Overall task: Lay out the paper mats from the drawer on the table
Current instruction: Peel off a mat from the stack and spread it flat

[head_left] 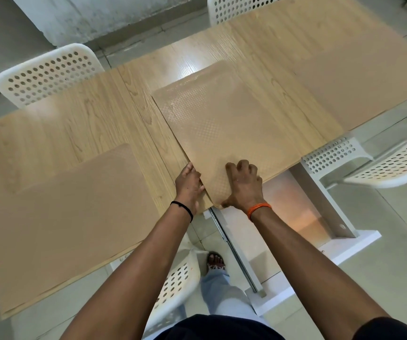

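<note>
Both my bare arms reach forward, nearly parallel. My left hand (pixel 189 183) lies with fingers fairly straight, a thin black band on that wrist. Just right of it, my right hand (pixel 243 184) has knuckles bent, fingers curled downward, thumb splayed toward me, an orange band on its wrist.

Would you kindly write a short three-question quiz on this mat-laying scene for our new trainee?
1. True or false: the drawer under the table is pushed shut.
2. How many paper mats lie on the table?
3. Which mat do both hands touch: A) left mat, B) middle mat, C) right mat?

Key:
1. False; it stands open.
2. Three.
3. B; the left hand and right hand are at its near corner.
</note>
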